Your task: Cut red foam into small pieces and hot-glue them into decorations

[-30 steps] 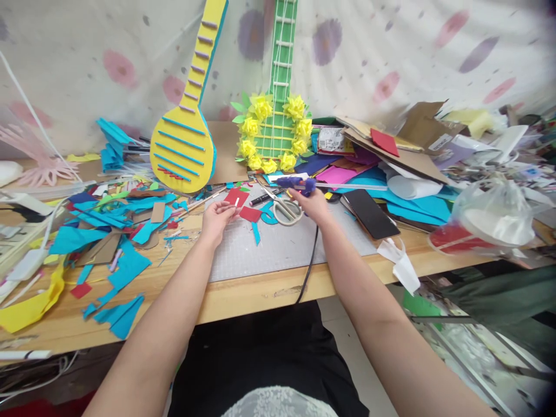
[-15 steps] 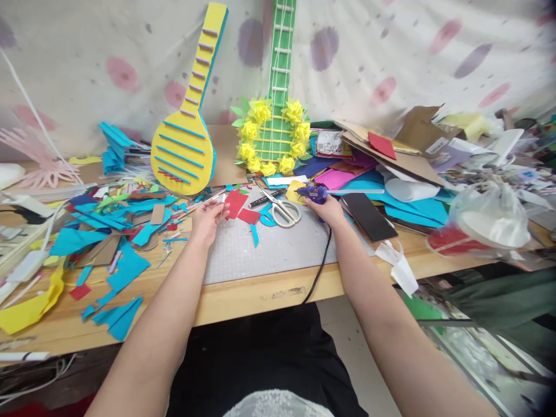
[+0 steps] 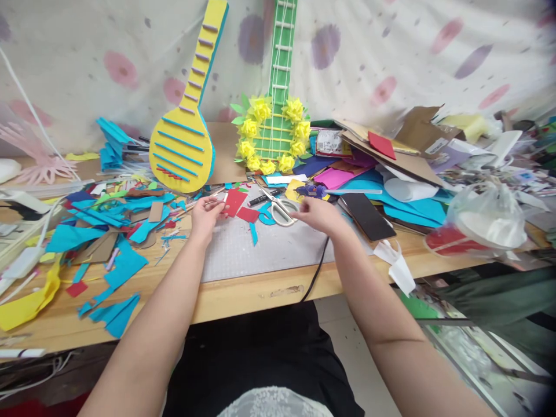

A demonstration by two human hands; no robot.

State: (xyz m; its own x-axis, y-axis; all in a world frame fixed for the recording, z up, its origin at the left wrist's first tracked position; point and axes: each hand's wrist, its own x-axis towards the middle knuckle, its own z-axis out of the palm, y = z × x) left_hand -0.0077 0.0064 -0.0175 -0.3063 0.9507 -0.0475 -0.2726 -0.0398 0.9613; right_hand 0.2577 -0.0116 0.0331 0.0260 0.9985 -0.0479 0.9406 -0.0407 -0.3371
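Observation:
My left hand [image 3: 206,220] is closed in a pinch at the left edge of the grey cutting mat [image 3: 243,263], with a small white stick [image 3: 225,197] at its fingertips. My right hand [image 3: 320,216] reaches to the scissors [image 3: 283,213], its fingers apart at the right handle loop; I cannot tell whether they touch it. Just behind that hand lies a purple-blue glue gun [image 3: 310,190] with a clear glue stick [image 3: 354,191] in it. Between my hands are red paper pieces [image 3: 236,202], a black marker [image 3: 257,200] and blue paper scraps [image 3: 253,234].
A yellow paper lute [image 3: 180,153] and a green stringed instrument [image 3: 273,136] ringed with yellow flowers lean at the back. Blue scraps [image 3: 125,260] cover the left. At right are a phone [image 3: 367,215], stacked paper and cardboard [image 3: 391,150], and a bagged red cup [image 3: 452,238].
My right hand has let go of the glue gun and moved left and nearer to me, to the scissors' handle. My left hand has stayed in about the same place.

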